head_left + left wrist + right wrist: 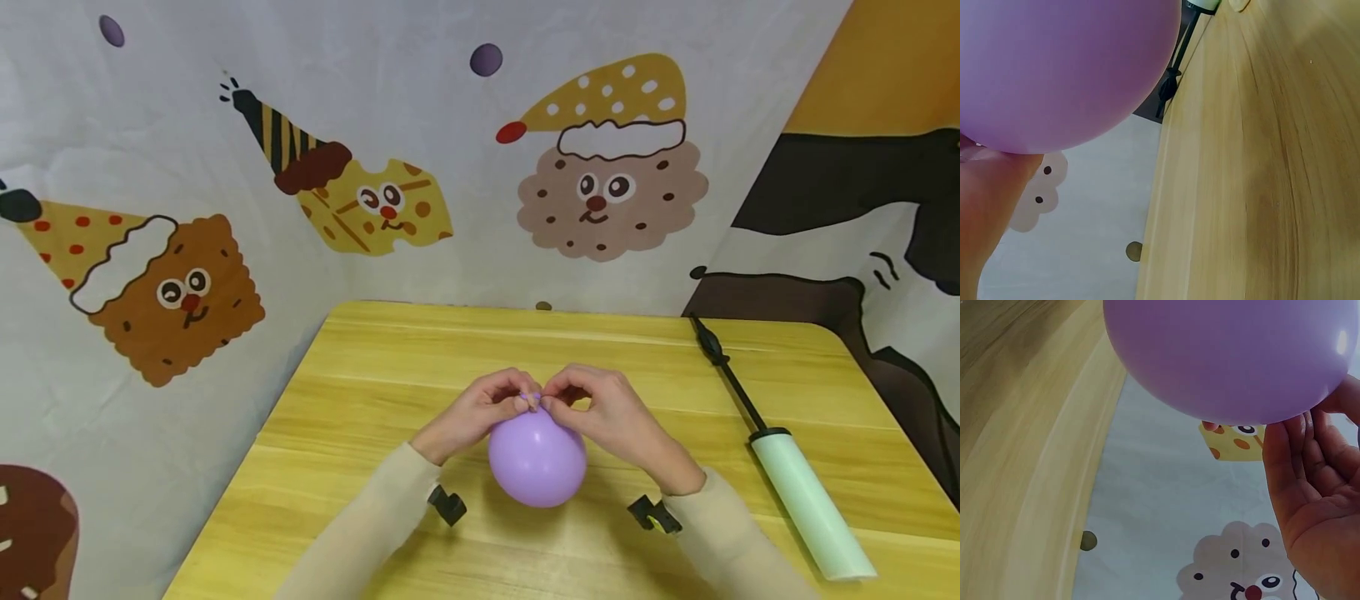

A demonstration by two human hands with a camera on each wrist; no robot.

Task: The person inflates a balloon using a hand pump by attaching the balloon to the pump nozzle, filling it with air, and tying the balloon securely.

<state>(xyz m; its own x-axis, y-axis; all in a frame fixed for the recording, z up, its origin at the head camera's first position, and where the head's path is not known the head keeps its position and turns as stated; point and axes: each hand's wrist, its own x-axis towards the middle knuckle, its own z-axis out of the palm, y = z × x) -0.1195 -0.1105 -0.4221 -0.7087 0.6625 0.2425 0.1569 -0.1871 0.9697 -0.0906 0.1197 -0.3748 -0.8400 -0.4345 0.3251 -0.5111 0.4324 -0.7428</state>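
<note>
A round, inflated purple balloon (537,460) hangs from both hands above the table, its neck at the top. On the left side of the neck, my left hand (480,410) pinches it between thumb and fingers. My right hand (611,410) pinches the neck from the right, its fingertips close to the left ones. In the left wrist view the balloon (1060,69) hides most of the fingers. The right wrist view has the balloon (1229,356) above the curled fingers of the right hand (1322,506); the neck itself is hidden there.
A hand pump (813,504) with a pale green barrel and black rod lies on the right of the wooden table (360,367). Behind the table hangs a cloth (420,100) printed with cartoon biscuits and cheese. Small black devices sit at both wrists.
</note>
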